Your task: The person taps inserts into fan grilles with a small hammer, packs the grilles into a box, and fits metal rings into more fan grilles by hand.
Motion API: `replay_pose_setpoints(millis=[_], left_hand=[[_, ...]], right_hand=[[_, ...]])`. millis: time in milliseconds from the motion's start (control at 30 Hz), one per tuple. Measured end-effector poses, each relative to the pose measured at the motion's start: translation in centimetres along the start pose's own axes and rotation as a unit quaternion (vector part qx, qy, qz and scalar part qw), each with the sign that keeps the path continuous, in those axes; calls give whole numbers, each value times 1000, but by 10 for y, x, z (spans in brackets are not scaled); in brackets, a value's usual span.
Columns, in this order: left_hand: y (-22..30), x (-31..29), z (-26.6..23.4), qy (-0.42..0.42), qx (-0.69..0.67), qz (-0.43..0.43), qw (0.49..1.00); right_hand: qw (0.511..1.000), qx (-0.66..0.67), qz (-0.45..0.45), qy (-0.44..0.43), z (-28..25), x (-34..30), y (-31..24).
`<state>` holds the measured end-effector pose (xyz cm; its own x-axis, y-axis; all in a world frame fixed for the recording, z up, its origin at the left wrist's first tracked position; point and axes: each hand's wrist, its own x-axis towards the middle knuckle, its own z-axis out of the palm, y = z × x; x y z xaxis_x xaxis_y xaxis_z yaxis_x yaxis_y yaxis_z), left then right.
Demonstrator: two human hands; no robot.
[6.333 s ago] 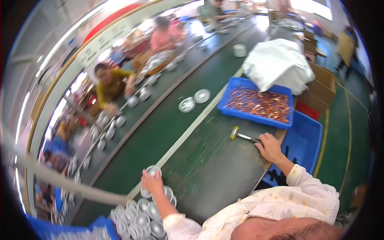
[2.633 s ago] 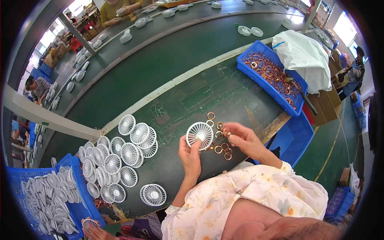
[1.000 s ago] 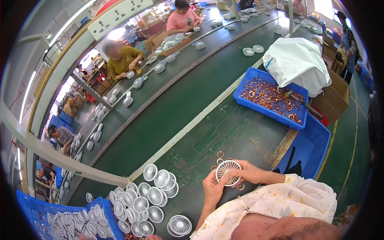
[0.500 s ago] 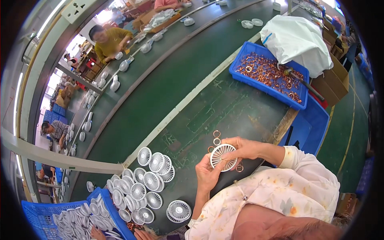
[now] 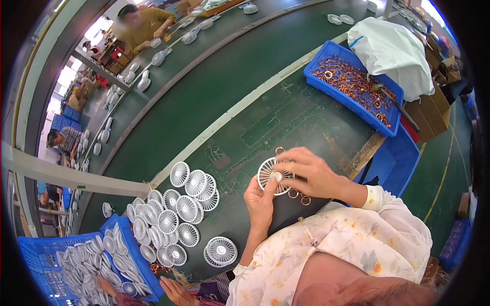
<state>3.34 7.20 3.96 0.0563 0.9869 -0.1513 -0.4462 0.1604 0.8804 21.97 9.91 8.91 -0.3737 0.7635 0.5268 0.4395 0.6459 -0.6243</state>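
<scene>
My left hand grips a round white fan grille by its near left edge, thumb on the grille's face close to the hub. Over the right part of the grille lies my right hand, fingers stretched out and slightly blurred. It hides part of the spokes and rim. Copper-coloured rings lie around my hands: one ring beyond the grille, another ring below my right hand. To the left, many white fan grilles are spread in overlapping heaps, and a short stack of grilles stands nearer to me.
A blue tray of copper rings, with a handled tool in it, stands far right beside a white bag. At lower left, a co-worker's hand is by a blue crate full of grilles. Co-workers sit across the green conveyor.
My right hand has let go of the grille's rim and opened out across its face. The view has shifted slightly. A co-worker's hand at lower left shows more fully.
</scene>
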Motion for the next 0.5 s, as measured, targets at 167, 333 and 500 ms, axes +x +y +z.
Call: replay_pose_setpoints(millis=[167, 333, 500], left_hand=[[-5, -3, -4, -51, -48, -16, 997], [-1, -4, 0, -76, -99, -20, 992], [11, -8, -9, -125, -70, -67, 987]], right_hand=[[999, -22, -23, -14, 13, -8, -3], [998, -45, -15, 47, 17, -11, -10], [994, 38, -92, -51, -6, -8, 2]])
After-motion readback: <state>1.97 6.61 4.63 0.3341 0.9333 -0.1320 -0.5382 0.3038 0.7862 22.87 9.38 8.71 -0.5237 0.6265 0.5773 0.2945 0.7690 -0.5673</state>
